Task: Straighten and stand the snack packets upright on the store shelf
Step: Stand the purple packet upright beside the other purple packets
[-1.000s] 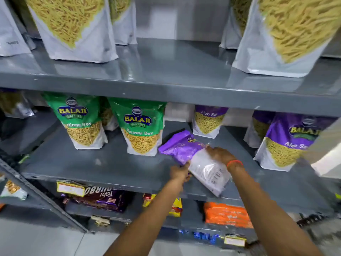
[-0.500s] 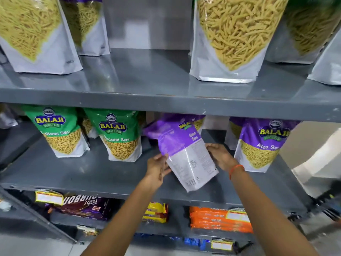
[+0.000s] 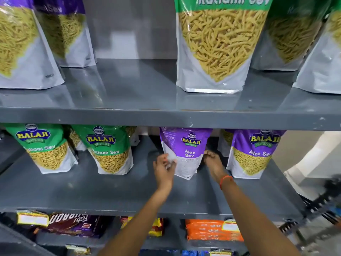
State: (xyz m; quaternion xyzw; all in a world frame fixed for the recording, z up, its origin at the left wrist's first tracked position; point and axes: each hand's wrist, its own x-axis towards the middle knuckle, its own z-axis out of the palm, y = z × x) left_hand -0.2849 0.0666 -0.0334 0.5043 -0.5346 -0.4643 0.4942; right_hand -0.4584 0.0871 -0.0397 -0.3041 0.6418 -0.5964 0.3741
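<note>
A purple Aloo Sev packet (image 3: pixel 186 145) stands upright on the grey middle shelf (image 3: pixel 92 191), its top just under the shelf above. My left hand (image 3: pixel 163 169) presses its lower left edge and my right hand (image 3: pixel 212 163) pinches its right edge. Another purple Aloo Sev packet (image 3: pixel 252 154) stands upright to the right. Two green Ratlami Sev packets (image 3: pixel 44 148) (image 3: pixel 108 150) stand upright to the left. More packets are partly hidden behind these.
The upper shelf (image 3: pixel 129 115) carries large sev packets (image 3: pixel 217 43), with a gap in its middle. Below are orange packs (image 3: pixel 206 230), brown biscuit packs (image 3: pixel 73 224) and yellow price tags. The front strip of the middle shelf is bare.
The purple packet went from lying tilted in my hands at the shelf's front to standing upright further back. Both hands moved in with it, and my view rose.
</note>
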